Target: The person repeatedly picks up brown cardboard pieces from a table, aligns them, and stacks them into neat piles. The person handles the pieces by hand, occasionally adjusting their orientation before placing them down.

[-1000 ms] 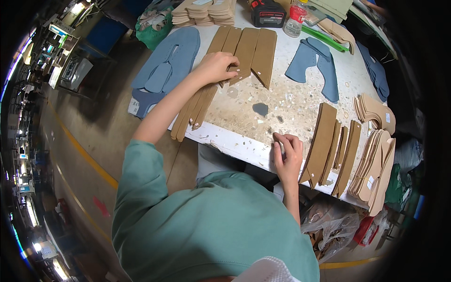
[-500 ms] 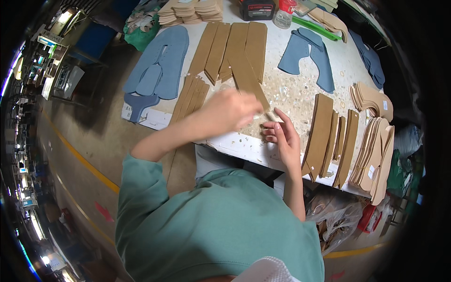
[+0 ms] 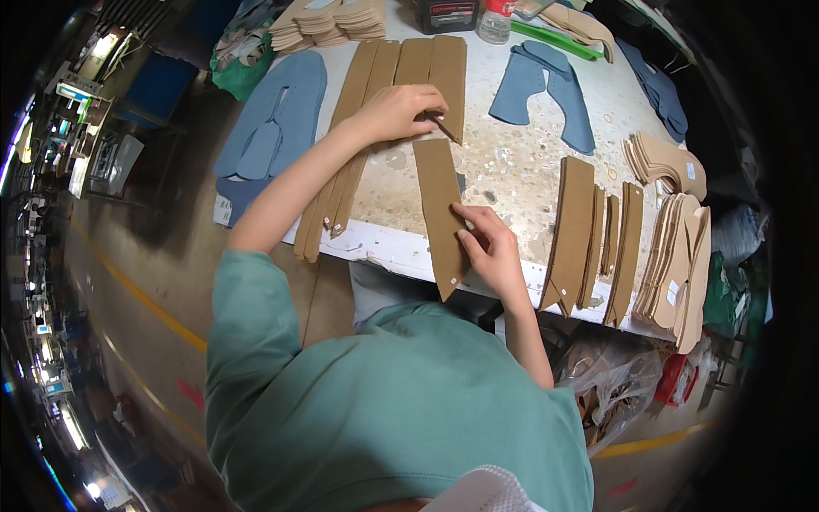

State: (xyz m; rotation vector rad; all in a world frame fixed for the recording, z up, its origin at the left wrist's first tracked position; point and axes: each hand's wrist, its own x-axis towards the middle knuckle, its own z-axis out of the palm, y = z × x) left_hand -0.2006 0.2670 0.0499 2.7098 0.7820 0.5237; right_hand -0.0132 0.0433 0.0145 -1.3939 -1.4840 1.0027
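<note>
My left hand point(image 3: 399, 113) reaches over the far stacks, its fingers curled at the near end of a brown strip point(image 3: 449, 130) that looks slightly lifted. Those fingers are partly hidden by the hand itself. Nearer to me, a second long brown strip point(image 3: 439, 213) with a pointed end lies across the table's front edge, its tip sticking out over it. My right hand point(image 3: 490, 247) has thumb and forefinger closed at that strip's right edge; the other fingers are bent. Flat stacks of brown strips point(image 3: 415, 64) lie beyond, and narrower strips point(image 3: 337, 209) show beneath my left forearm.
On the right side of the worn white table point(image 3: 546, 230) stand brown stacks point(image 3: 572, 222) and beige shaped pieces point(image 3: 674, 264). Blue pieces lie at left point(image 3: 281, 111) and far right of centre point(image 3: 546, 85). A bottle point(image 3: 495, 24) and a green tray point(image 3: 559, 40) stand behind.
My left hand has moved away from me to the far strips. A brown strip now lies nearer to me, and my right hand has moved slightly left onto its edge.
</note>
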